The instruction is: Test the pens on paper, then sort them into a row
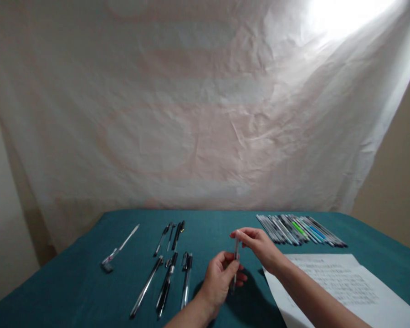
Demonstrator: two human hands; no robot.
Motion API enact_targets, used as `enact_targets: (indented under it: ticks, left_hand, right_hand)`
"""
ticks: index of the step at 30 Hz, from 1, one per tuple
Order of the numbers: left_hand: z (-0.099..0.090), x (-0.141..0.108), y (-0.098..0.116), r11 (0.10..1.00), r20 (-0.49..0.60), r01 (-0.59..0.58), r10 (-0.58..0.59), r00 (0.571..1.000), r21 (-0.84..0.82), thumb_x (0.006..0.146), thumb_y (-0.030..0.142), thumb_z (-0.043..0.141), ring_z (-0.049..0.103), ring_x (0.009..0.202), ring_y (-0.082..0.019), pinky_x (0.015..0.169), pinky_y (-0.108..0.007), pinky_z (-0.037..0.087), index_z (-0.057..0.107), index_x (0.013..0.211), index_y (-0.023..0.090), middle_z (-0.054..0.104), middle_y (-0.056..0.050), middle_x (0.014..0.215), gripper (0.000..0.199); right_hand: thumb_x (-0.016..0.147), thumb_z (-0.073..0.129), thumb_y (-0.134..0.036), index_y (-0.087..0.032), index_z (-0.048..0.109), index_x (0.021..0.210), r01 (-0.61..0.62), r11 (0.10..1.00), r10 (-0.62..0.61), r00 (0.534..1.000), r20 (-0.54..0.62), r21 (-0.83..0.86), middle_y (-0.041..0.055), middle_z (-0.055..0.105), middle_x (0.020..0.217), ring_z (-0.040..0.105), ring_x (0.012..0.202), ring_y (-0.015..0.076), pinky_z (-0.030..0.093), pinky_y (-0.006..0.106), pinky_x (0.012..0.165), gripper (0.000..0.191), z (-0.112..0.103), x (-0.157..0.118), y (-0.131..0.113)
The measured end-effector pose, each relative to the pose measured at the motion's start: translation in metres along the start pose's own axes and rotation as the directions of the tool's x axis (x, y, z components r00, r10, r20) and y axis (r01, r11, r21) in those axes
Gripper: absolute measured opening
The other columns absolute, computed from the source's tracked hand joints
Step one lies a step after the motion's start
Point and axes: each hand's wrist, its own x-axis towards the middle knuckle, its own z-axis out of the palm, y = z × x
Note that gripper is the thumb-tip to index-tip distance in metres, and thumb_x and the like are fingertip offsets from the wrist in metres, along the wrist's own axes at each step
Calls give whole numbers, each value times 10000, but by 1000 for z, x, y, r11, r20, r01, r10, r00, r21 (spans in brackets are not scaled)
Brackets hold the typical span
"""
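Note:
Above the middle of the table, my left hand is closed around a slim clear pen that stands nearly upright. At the pen's top end, the fingertips of my right hand pinch it. The lower end of the pen points down toward the tabletop and is somewhat blurred. Nearest to my left hand is a clear pen with a dark cap, lying on the cloth. A black pen and another clear pen lie farther left.
Written sheets of paper lie under my right forearm. Behind them is a long row of pens. Several dark pens lie farther back. At left are a white stick-like item and a small crumpled-looking object. Green cloth covers the table.

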Motion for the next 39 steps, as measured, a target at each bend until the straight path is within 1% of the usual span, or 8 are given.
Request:
enact_targets:
  ticks: [8, 15, 20, 25, 28, 31, 35, 39]
  left_hand:
    - [0, 0, 3, 1000, -11, -17, 17, 1000, 6, 753, 357, 551, 594, 606, -119, 537, -219, 432, 455, 876, 144, 565, -12, 768, 264]
    - [1, 1, -3, 997, -101, -54, 59, 993, 55, 728, 332, 581, 596, 614, -120, 548, -218, 441, 454, 812, 151, 551, 0, 746, 236]
    - [3, 0, -3, 982, -166, -126, 148, 975, 139, 704, 346, 599, 597, 613, -119, 540, -214, 443, 474, 782, 155, 544, 5, 764, 241]
    - [5, 1, 1, 992, -98, -72, 82, 992, 105, 707, 368, 592, 602, 611, -125, 539, -221, 458, 463, 807, 166, 556, 9, 753, 260]
    - [7, 1, 1, 994, -57, -41, 47, 997, 98, 727, 367, 574, 608, 636, -131, 566, -231, 472, 460, 843, 167, 569, 3, 752, 258]
    - [9, 4, -1, 989, -77, -46, 57, 995, 139, 727, 360, 576, 614, 676, -143, 603, -243, 480, 472, 845, 166, 581, -4, 770, 250]
    - [10, 9, -3, 985, -80, -35, 49, 996, 168, 710, 356, 596, 615, 723, -162, 618, -250, 484, 495, 860, 163, 598, -16, 786, 263]
    - [17, 12, 0, 987, -47, -35, 43, 998, 159, 718, 366, 584, 625, 699, -160, 619, -258, 485, 413, 1101, 205, 629, -41, 873, 449]
  right_hand:
    - [772, 495, -449, -160, 645, 966, -29, 987, 11, 993, 113, 156, 91, 634, 962, 539, 861, 200, 419, 316, 713, 379, 5, -4, -2]
    - [738, 534, -457, -151, 688, 855, -3, 1000, 3, 999, -37, -6, 58, 668, 800, 538, 739, 185, 394, 302, 683, 362, 11, -5, -1]
    - [711, 554, -473, -152, 688, 863, -38, 999, 39, 997, -73, 6, 64, 674, 835, 551, 749, 196, 395, 292, 657, 379, 14, -6, -3]
    - [737, 535, -461, -166, 653, 954, -46, 988, 37, 997, 67, 148, 90, 641, 996, 547, 872, 209, 409, 302, 688, 385, 8, -5, -5]
    - [744, 525, -464, -142, 654, 923, -39, 974, 13, 993, 114, 224, 103, 651, 954, 560, 826, 190, 412, 309, 697, 390, 5, -3, -2]
    - [732, 541, -457, -130, 671, 829, -24, 978, 8, 997, 76, 206, 88, 669, 865, 563, 753, 168, 402, 300, 694, 366, 4, -1, 3]
    - [736, 528, -463, -139, 668, 827, -33, 981, 26, 999, 42, 191, 70, 668, 842, 550, 684, 133, 380, 251, 618, 364, -1, 2, 6]
    - [723, 534, -476, -135, 650, 828, -68, 961, 62, 998, 33, 269, 66, 662, 831, 522, 619, 98, 331, 201, 524, 376, -12, 8, 9]
